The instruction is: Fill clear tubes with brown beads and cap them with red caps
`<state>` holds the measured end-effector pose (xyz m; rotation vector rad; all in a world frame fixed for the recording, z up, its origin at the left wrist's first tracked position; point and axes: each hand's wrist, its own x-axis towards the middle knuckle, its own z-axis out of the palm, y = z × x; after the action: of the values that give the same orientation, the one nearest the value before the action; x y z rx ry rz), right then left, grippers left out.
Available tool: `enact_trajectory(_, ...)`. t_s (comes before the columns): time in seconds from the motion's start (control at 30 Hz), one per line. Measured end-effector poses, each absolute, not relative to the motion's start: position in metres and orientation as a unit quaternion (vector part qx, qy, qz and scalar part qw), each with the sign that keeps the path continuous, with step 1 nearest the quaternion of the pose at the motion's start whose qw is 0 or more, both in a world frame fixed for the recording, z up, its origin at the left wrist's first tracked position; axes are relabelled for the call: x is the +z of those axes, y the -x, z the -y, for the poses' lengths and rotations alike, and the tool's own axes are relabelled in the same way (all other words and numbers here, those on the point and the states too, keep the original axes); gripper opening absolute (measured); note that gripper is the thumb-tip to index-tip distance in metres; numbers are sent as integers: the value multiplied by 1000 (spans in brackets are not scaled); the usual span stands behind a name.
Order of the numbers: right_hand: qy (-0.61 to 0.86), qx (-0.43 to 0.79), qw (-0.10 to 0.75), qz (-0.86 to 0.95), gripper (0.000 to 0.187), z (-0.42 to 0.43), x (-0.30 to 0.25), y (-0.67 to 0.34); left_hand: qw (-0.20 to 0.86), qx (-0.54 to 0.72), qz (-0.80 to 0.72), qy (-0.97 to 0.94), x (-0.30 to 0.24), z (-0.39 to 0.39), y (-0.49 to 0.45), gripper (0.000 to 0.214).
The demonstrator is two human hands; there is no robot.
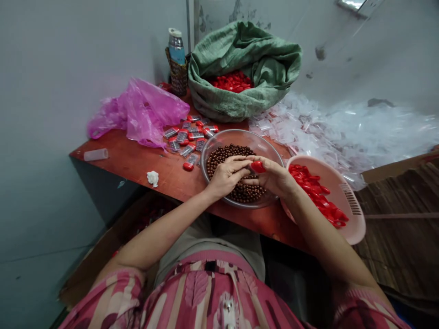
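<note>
Both my hands meet over a clear bowl (219, 139) full of small brown beads (222, 153). My right hand (274, 176) pinches a small red cap (258, 167) between thumb and fingers. Curled against it, my left hand (226, 173) has its fingertips pressed together at the cap; what they hold is too small to make out. A pink basket (343, 192) of red caps (317, 189) sits just right of the bowl. Several filled clear cases with red ends (188, 137) lie left of the bowl.
A green sack (240, 64) holding more red caps stands at the back of the red-brown table (137, 160). A pink plastic bag (144, 112), a flask (176, 50), a small clear tube (96, 154) and a heap of clear plastic pieces (325, 128) surround the work area.
</note>
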<state>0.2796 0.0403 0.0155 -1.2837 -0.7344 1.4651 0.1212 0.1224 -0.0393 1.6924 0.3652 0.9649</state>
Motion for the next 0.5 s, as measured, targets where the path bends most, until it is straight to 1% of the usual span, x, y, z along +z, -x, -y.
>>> enact_trajectory(0.1,518,639,503,266,30,-42,16,-272,539,403,-150,-725,-38,-122,-121,27)
enact_trajectory(0.27,518,582,576,245,20,-49,6,-258,534,415,-151,-721,-38,-122,-122,26)
enact_trajectory(0.4,526,563,594,230,22,-54,-1,-250,525,418,-173,-721,-40,-122,-121,26)
enact_trajectory(0.5,527,596,555,242,32,-57,1,-251,530,421,-212,-705,-39,-124,-120,27)
